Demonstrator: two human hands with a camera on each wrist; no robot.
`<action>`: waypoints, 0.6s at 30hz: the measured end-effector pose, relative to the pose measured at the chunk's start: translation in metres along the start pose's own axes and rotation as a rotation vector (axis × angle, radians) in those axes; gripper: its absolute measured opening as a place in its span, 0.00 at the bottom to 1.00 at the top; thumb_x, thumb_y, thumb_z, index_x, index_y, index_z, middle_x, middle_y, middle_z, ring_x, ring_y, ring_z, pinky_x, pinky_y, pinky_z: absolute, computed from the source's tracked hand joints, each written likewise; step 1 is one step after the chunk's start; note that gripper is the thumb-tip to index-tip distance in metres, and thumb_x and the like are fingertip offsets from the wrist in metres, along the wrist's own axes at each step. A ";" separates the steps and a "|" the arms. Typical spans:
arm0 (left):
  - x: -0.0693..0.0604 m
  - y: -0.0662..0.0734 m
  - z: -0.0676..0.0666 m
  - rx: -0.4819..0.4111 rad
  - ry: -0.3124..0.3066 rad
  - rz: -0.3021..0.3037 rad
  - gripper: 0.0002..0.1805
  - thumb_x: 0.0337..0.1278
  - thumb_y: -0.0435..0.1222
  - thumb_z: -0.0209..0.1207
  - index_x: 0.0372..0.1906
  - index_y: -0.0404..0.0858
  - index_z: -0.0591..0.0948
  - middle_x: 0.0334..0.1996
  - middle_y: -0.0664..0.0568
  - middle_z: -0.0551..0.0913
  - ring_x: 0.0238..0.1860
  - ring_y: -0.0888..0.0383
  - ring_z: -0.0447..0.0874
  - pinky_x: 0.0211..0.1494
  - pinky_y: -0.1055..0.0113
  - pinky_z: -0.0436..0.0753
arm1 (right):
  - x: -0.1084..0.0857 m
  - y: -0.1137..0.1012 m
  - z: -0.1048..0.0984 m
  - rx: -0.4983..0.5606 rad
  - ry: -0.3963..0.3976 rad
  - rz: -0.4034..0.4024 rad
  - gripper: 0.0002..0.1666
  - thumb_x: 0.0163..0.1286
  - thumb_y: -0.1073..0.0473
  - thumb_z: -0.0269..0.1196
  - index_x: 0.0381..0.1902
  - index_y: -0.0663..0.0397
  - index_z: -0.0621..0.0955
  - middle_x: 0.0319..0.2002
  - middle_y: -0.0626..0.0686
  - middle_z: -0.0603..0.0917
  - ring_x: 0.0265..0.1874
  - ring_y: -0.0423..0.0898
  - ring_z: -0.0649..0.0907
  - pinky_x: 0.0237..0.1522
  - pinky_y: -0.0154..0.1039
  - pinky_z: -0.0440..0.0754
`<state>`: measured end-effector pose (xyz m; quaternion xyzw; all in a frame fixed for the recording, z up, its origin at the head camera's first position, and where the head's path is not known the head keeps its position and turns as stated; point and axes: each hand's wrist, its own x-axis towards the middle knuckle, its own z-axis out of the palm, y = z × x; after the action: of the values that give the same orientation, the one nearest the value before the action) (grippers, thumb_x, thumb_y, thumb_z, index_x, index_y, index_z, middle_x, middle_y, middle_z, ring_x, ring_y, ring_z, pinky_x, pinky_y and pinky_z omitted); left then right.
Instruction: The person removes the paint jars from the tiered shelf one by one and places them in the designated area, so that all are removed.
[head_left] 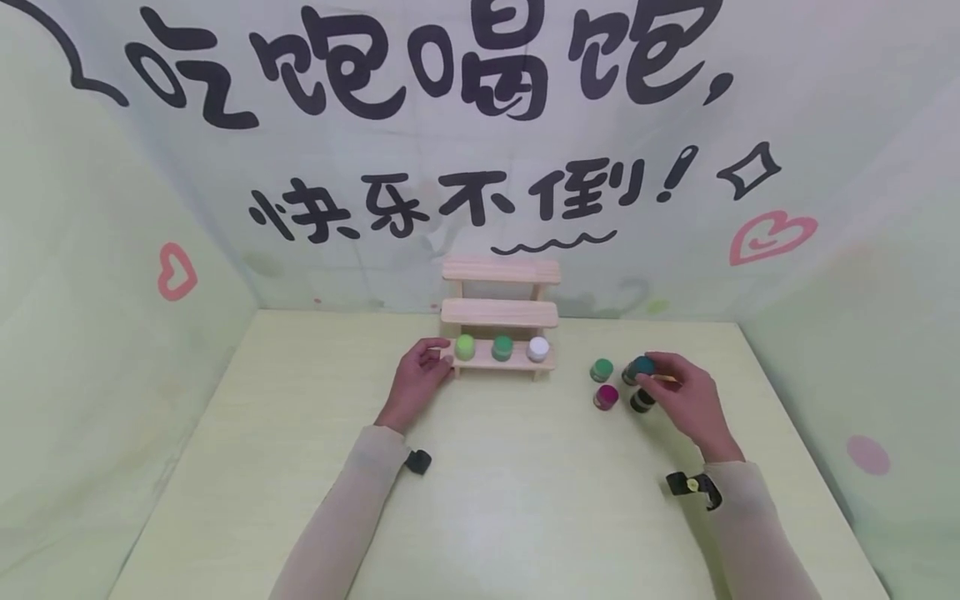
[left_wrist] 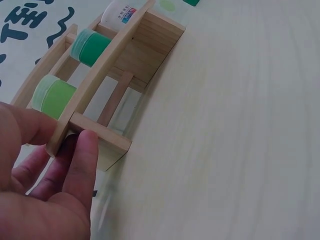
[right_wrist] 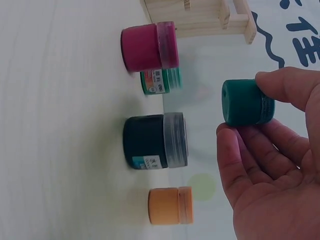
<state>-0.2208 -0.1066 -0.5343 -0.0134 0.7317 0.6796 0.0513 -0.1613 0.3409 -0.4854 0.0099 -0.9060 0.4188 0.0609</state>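
Observation:
My left hand (head_left: 418,382) grips the left end of the lowest tier of a three-tier wooden rack (head_left: 498,312), fingers above and below the plank in the left wrist view. That tier carries a light green paint jar (head_left: 465,347), a green jar (head_left: 502,348) and a white jar (head_left: 537,349) in a row. Off to the right, my right hand (head_left: 686,400) pinches a teal paint jar (right_wrist: 245,102), held up off the table and tilted. Near it stand a magenta jar (right_wrist: 145,47), another green jar (head_left: 602,370) and a dark jar (right_wrist: 150,141).
An orange jar (right_wrist: 170,206) shows in the right wrist view; the head view does not show it. Behind the rack, a printed cloth backdrop (head_left: 360,275) meets the back of the pale table (head_left: 480,500), with cloth sides left and right.

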 end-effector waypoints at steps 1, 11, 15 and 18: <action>0.000 0.000 0.000 0.002 0.002 -0.001 0.17 0.71 0.36 0.66 0.61 0.45 0.82 0.44 0.46 0.84 0.46 0.52 0.92 0.52 0.67 0.91 | -0.001 0.001 -0.001 0.000 0.000 0.003 0.29 0.76 0.46 0.68 0.68 0.54 0.80 0.57 0.61 0.87 0.45 0.21 0.81 0.47 0.15 0.79; 0.001 -0.001 0.001 -0.007 0.011 -0.019 0.17 0.70 0.35 0.67 0.60 0.44 0.82 0.45 0.46 0.83 0.44 0.56 0.91 0.50 0.69 0.91 | -0.011 0.011 -0.014 -0.015 0.004 0.028 0.29 0.77 0.47 0.67 0.68 0.56 0.79 0.59 0.64 0.86 0.43 0.19 0.80 0.46 0.15 0.80; 0.002 0.000 0.001 -0.005 0.015 -0.020 0.17 0.70 0.35 0.67 0.61 0.43 0.82 0.45 0.46 0.84 0.44 0.57 0.91 0.51 0.68 0.91 | -0.017 0.017 -0.019 -0.043 0.010 0.043 0.30 0.77 0.44 0.67 0.68 0.55 0.80 0.58 0.62 0.86 0.44 0.17 0.79 0.46 0.14 0.80; 0.002 0.001 0.000 0.003 0.015 -0.022 0.18 0.70 0.36 0.67 0.61 0.44 0.82 0.44 0.47 0.84 0.45 0.57 0.91 0.51 0.68 0.91 | -0.022 0.023 -0.023 -0.056 0.011 0.044 0.30 0.76 0.44 0.67 0.68 0.54 0.80 0.59 0.62 0.87 0.45 0.17 0.78 0.46 0.15 0.80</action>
<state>-0.2227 -0.1060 -0.5338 -0.0264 0.7329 0.6777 0.0530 -0.1383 0.3725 -0.4907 -0.0138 -0.9170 0.3945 0.0569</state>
